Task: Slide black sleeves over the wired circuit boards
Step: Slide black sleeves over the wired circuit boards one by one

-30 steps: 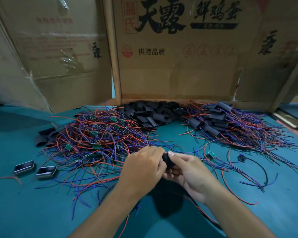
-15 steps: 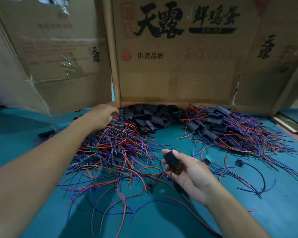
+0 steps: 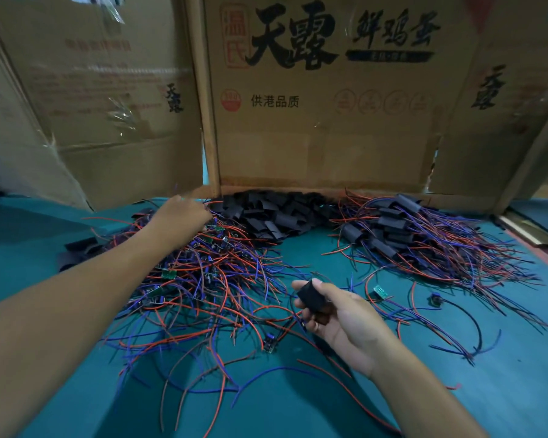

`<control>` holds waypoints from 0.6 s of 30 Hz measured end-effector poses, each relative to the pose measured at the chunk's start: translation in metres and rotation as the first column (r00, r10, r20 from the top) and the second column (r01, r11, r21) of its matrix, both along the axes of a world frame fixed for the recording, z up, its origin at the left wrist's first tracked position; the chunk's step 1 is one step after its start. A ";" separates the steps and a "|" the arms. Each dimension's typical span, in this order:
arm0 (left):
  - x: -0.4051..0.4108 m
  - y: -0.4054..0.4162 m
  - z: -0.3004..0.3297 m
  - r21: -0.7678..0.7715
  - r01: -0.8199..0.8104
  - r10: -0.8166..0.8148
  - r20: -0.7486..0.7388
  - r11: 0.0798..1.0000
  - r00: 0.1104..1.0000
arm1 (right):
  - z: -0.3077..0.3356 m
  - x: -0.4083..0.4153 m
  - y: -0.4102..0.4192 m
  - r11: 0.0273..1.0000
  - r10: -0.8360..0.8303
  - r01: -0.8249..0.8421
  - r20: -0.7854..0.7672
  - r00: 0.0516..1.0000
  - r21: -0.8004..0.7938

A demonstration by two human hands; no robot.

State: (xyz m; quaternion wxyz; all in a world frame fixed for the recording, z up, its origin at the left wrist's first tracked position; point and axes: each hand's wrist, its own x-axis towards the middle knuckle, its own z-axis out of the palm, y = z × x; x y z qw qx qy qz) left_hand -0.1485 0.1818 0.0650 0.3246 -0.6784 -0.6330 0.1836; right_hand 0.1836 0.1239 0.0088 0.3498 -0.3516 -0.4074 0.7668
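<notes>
My right hand (image 3: 345,320) is held palm up over the teal table and pinches a black sleeve (image 3: 312,299) between thumb and fingers. My left hand (image 3: 181,213) reaches far forward. Its fingers dip into the back edge of the tangled pile of wired circuit boards (image 3: 209,279), which has red and blue leads and small green boards. The left fingertips are hidden, so a grip cannot be judged. A heap of loose black sleeves (image 3: 276,213) lies just right of that hand. At the right lies a pile of sleeved boards (image 3: 389,232).
Cardboard walls (image 3: 314,137) close off the back and sides of the teal table (image 3: 298,406). A loose green board (image 3: 380,291) and a small blue part on a black wire (image 3: 434,300) lie right of my right hand. A few flat sleeves (image 3: 79,248) lie far left.
A second ago both hands met at the sleeve. My left hand then let go and reached out to the far edge of the wire pile; my right hand kept the sleeve.
</notes>
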 end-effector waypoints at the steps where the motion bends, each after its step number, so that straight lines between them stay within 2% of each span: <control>1: -0.004 -0.002 -0.004 0.017 0.022 -0.022 -0.031 1.000 0.999 | 0.000 0.000 0.000 1.000 -0.004 0.004 0.000 1.000 0.002; 4: -0.012 -0.003 -0.013 0.041 0.051 -0.051 -0.004 0.998 0.999 | -0.001 0.001 0.001 1.000 -0.010 0.010 -0.005 1.000 0.012; 8: -0.012 -0.003 -0.004 -0.078 -0.048 0.060 0.155 0.996 0.986 | -0.001 0.001 0.000 1.000 0.009 -0.009 0.008 1.000 0.022; 10: -0.008 -0.001 0.003 -0.106 -0.057 0.066 0.087 0.993 0.994 | -0.002 0.001 0.000 1.000 0.012 -0.013 0.019 1.000 0.023; 14: -0.002 -0.003 0.017 -0.092 0.071 -0.084 -0.147 0.993 0.986 | 0.000 0.001 -0.001 1.000 0.003 -0.003 -0.002 1.000 0.029; 18: -0.001 -0.013 0.048 0.058 0.205 -0.193 -0.170 0.977 0.966 | 0.003 0.002 0.000 0.999 -0.022 0.023 -0.016 1.000 0.049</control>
